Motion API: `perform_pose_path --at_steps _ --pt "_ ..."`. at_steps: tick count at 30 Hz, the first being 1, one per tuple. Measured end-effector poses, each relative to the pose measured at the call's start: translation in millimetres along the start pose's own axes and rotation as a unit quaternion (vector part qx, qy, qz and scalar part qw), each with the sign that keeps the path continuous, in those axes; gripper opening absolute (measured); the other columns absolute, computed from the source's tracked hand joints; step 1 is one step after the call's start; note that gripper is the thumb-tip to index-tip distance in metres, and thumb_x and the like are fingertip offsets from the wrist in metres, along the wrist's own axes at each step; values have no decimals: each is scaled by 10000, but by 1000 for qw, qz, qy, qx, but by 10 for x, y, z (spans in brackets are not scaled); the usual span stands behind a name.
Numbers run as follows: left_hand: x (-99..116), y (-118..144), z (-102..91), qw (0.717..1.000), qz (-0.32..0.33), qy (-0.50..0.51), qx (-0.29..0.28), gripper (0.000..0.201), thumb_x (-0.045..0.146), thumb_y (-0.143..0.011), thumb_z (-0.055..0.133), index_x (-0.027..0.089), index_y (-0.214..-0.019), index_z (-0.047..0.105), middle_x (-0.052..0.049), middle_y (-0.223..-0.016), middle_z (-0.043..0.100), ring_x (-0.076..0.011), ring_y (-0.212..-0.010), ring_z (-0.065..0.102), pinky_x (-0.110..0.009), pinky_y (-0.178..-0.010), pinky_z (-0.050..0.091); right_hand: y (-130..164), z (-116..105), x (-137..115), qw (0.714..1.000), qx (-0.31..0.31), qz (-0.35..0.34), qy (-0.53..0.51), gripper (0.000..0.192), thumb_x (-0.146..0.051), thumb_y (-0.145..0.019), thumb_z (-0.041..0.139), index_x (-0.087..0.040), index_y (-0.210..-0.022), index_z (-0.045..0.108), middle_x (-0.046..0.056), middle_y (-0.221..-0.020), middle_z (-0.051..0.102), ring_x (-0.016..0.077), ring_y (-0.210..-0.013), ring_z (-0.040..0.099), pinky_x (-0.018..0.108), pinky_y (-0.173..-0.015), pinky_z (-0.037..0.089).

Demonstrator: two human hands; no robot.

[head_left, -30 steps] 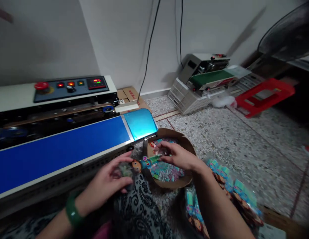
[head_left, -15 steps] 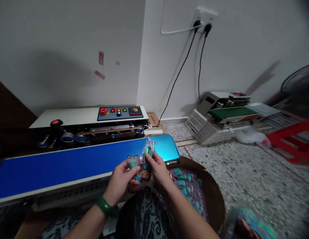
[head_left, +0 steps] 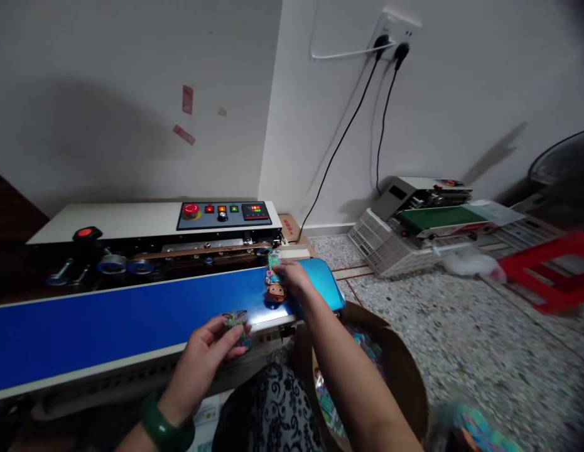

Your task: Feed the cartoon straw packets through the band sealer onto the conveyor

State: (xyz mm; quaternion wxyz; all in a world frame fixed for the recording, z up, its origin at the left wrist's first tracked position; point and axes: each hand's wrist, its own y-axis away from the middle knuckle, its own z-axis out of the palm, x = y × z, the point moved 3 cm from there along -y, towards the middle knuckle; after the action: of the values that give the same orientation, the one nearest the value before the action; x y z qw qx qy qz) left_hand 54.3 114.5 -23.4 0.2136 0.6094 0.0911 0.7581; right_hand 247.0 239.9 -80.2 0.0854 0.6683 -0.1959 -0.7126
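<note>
My right hand (head_left: 293, 280) holds a small clear packet with a cartoon face (head_left: 275, 284) upright on the right end of the blue conveyor belt (head_left: 113, 323), close to the sealing slot of the sealing machine (head_left: 132, 232). My left hand (head_left: 203, 358), with a green bangle on the wrist, grips a second small colourful packet (head_left: 236, 322) at the belt's near edge. Below my right forearm sits a round brown container (head_left: 405, 383) with several similar packets inside.
The machine's control panel (head_left: 224, 214) shows lit red and green lights. A second sealer with a green belt (head_left: 426, 220) stands on a white crate at the right wall. A red plastic crate (head_left: 551, 270) lies on the speckled floor. Two black cables hang from a wall socket (head_left: 390, 31).
My hands have parted. The right one has carried its packet forward onto the belt's right end, while the left has dropped toward the belt's near edge with the other packet.
</note>
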Motion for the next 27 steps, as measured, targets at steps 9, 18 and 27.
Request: perform_pose_path --at_steps 9,18,27 --pt "-54 -77 -17 1000 9 8 0 310 353 -670 664 153 -906 648 -46 -905 667 -184 -808 608 -322 -740 520 838 323 -449 922 -140 -331 146 215 -138 -724 486 -211 -886 607 29 -969 592 158 -945 529 322 -799 441" --pt "-111 -37 88 995 -22 35 -87 272 331 -776 566 158 -969 648 -65 -956 664 -218 -934 585 -306 -767 504 1473 191 -552 803 -231 -441 327 310 -110 -738 464 -242 -984 599 46 -1152 505 193 -1058 455 419 -888 378" --pt "-154 34 168 992 -116 -22 -49 340 418 -687 640 176 -925 665 -42 -992 669 -219 -862 629 -306 -731 537 1512 40 -477 811 -220 -402 364 170 -109 -739 487 -188 -866 570 43 -1095 549 157 -1028 478 336 -888 382"
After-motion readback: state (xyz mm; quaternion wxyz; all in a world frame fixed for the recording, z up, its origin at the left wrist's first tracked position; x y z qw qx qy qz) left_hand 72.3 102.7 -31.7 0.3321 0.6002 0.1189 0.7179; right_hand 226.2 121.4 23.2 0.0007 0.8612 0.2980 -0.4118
